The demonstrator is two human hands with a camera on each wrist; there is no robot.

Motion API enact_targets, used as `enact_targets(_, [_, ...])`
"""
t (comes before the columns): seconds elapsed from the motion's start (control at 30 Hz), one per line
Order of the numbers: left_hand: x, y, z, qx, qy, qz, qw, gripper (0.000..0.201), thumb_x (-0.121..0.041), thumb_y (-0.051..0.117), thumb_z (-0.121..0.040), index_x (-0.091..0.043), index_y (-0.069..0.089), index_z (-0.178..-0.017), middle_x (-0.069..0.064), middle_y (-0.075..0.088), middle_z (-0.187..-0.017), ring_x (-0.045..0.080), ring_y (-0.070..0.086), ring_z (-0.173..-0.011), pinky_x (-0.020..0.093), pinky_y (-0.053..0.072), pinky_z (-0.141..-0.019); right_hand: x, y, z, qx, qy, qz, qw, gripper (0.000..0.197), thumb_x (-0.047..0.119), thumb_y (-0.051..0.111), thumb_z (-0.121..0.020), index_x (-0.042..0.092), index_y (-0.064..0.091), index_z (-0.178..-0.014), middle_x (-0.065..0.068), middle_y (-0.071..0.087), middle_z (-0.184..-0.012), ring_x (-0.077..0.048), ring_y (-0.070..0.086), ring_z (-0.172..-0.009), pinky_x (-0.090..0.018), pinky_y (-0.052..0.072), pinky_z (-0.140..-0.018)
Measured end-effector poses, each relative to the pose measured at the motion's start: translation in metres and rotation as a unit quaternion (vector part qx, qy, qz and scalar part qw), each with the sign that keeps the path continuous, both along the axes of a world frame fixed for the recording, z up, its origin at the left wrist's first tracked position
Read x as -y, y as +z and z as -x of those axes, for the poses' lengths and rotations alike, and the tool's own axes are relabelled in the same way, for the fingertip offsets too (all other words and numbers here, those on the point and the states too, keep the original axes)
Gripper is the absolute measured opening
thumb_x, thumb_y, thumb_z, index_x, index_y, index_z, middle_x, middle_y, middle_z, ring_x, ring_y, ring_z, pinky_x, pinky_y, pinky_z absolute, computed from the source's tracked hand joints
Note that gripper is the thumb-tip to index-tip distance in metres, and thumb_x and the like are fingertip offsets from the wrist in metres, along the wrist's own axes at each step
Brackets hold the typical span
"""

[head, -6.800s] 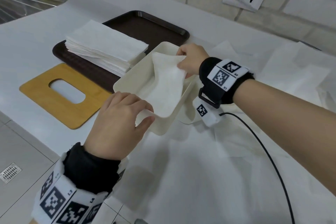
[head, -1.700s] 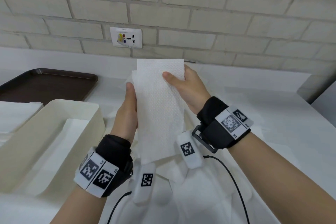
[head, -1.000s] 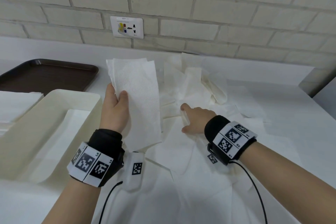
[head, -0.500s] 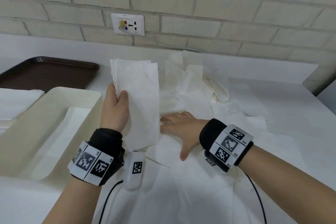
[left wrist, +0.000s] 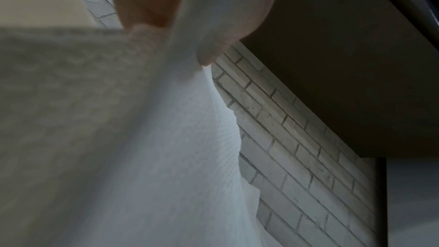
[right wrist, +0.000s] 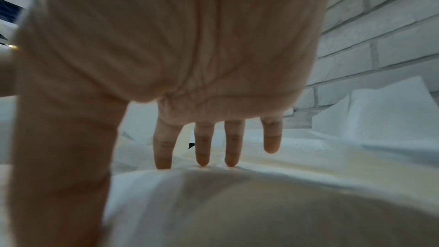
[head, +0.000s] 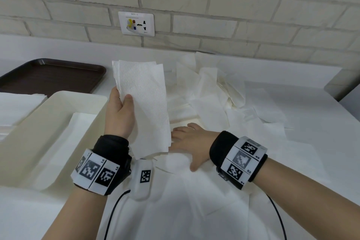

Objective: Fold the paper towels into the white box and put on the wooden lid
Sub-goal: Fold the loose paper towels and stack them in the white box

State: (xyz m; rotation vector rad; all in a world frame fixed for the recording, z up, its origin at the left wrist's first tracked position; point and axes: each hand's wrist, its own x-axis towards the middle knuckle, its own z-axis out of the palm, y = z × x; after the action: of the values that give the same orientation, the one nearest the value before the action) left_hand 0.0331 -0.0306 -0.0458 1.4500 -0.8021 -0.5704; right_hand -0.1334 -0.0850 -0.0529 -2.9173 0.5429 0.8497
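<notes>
A white surface (head: 303, 107) meets a brick wall, strewn at centre with loose paper towels (head: 210, 107); the open white box (head: 58, 111) sits at its left edge. The left hand (head: 119, 115) pinches an upright folded paper towel (head: 144, 103) beside the box, while the right hand (head: 191, 143) lies flat, fingers straight, on the loose sheets.

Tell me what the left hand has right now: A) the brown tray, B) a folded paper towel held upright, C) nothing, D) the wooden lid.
B: the left hand grips a folded paper towel upright beside the white box, thumb pressed on its front.
</notes>
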Motion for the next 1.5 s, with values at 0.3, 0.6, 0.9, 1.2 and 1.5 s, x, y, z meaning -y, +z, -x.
enact_targets(0.3, [-0.002,0.000,-0.004,0.012,-0.006,-0.007,1.000,0.030,-0.012,0.034,-0.098,-0.014,0.044,-0.126,0.001,0.055,-0.111,0.018,0.053,-0.102,0.031,0.041,-0.087,-0.007,0.003,-0.010,0.043,0.017,0.012,0.999,0.077,0.004,0.056,-0.075,0.030,0.029,-0.142,0.005,0.035,-0.139,-0.023,0.022,-0.129,-0.043,0.005,-0.112])
enact_targets(0.6, [-0.002,0.000,-0.006,0.002,0.035,0.008,0.999,0.029,-0.014,0.032,-0.099,-0.009,0.048,-0.123,-0.001,0.053,-0.103,0.015,0.050,-0.095,0.024,0.042,-0.080,0.020,0.035,-0.001,0.303,-0.145,-0.160,0.928,0.008,0.011,0.062,-0.086,0.008,0.062,-0.093,0.006,0.056,-0.089,-0.007,0.050,-0.085,-0.016,0.036,-0.080])
enact_targets(0.9, [-0.002,0.008,0.012,0.005,0.038,0.032,0.999,0.025,-0.019,0.030,-0.101,-0.015,0.051,-0.115,-0.008,0.052,-0.090,0.008,0.048,-0.082,-0.003,0.034,-0.058,0.037,0.093,0.003,0.685,-0.306,-0.311,0.584,0.018,0.007,0.059,-0.089,0.016,0.047,-0.079,0.002,0.067,-0.067,-0.010,0.062,-0.061,-0.021,0.049,-0.058])
enact_targets(1.2, [0.001,0.017,0.039,-0.076,-0.033,0.060,0.995,0.025,-0.021,0.031,-0.101,-0.030,0.054,-0.105,-0.012,0.060,-0.103,0.007,0.057,-0.102,0.021,0.045,-0.090,0.039,0.074,-0.015,0.661,-0.404,-0.238,0.585,0.029,0.030,0.049,-0.095,0.005,0.046,-0.080,-0.007,0.048,-0.083,-0.018,0.047,-0.075,-0.031,0.040,-0.070])
enact_targets(1.5, [-0.002,0.018,0.052,-0.075,-0.081,0.055,0.992,0.036,-0.033,0.029,-0.101,-0.024,0.043,-0.133,-0.015,0.048,-0.132,-0.004,0.044,-0.123,0.008,0.029,-0.101,0.038,0.040,-0.020,0.617,-0.449,-0.255,0.594,0.017,0.035,0.039,-0.098,0.020,0.047,-0.096,0.012,0.045,-0.102,-0.004,0.043,-0.097,-0.027,0.037,-0.093])
